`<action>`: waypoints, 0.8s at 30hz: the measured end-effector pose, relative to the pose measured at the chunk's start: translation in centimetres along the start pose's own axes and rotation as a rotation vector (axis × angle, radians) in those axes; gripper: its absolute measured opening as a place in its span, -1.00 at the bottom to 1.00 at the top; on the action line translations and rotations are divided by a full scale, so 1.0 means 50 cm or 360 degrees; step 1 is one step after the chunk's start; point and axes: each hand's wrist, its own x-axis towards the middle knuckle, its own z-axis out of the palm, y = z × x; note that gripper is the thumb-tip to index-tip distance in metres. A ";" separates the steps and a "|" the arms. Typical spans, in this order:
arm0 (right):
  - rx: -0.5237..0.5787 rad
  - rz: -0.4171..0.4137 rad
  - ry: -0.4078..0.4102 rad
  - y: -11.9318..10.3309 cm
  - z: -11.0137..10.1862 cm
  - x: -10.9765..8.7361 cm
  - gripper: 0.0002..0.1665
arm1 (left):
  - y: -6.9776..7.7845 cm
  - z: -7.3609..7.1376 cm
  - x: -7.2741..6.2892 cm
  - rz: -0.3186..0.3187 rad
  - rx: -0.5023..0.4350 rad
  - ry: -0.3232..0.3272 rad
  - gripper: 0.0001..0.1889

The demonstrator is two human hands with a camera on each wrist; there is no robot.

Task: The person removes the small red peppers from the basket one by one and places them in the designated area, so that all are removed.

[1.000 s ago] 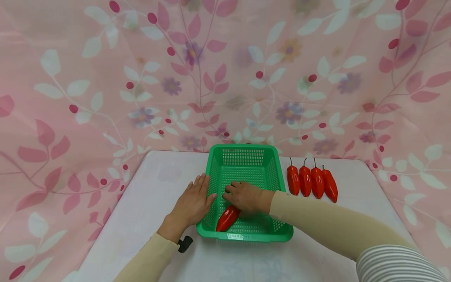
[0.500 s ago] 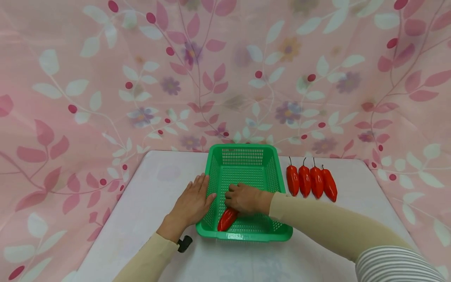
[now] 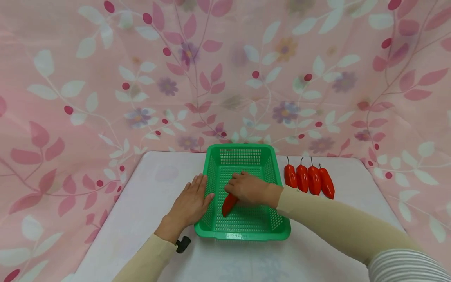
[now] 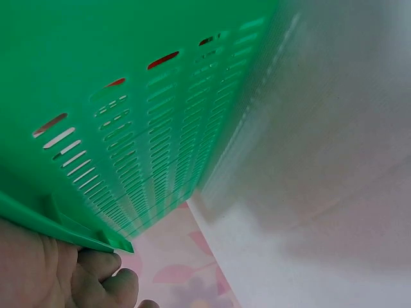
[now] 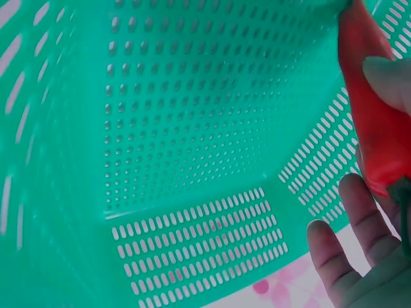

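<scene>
A red pepper (image 3: pixel 229 205) is in my right hand (image 3: pixel 248 188), inside the green basket (image 3: pixel 243 236). In the right wrist view the thumb presses on the side of this pepper (image 5: pixel 367 122), and its green stem points down near the palm. Two fingers of that hand stretch out beside it. Against the basket's left rim rests my left hand (image 3: pixel 190 201), its fingers straight and pointing away from me. The left wrist view has the left hand (image 4: pixel 77 273) at the rim's outer edge, with the slotted basket wall (image 4: pixel 138 138) beside it.
Several red peppers (image 3: pixel 314 180) lie in a row on the white table (image 3: pixel 155 184), right of the basket, stems pointing to the back. A pink floral cloth (image 3: pixel 225 78) hangs behind the table. A small black device (image 3: pixel 183 244) sits at my left wrist.
The pepper, which lay low in the basket at the front left, has lifted and shifted back with my right hand. My left hand stays at the rim.
</scene>
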 end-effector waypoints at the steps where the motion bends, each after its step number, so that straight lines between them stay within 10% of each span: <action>1: 0.0019 0.0012 0.0006 0.001 -0.003 -0.003 -0.48 | 0.000 0.000 0.000 -0.0003 -0.0005 -0.0005 -0.20; 13: -0.0027 0.0095 0.0151 0.002 -0.026 -0.012 -0.59 | 0.002 -0.002 0.000 -0.0028 -0.0027 -0.0029 -0.20; 18: 0.0178 0.0114 0.0214 -0.003 -0.021 -0.008 -0.73 | 0.002 -0.001 -0.001 -0.0029 -0.0033 -0.0029 -0.20; 24: 0.0448 0.0151 0.0306 -0.012 -0.014 -0.005 -0.41 | 0.001 0.000 -0.001 -0.0020 -0.0039 -0.0013 -0.20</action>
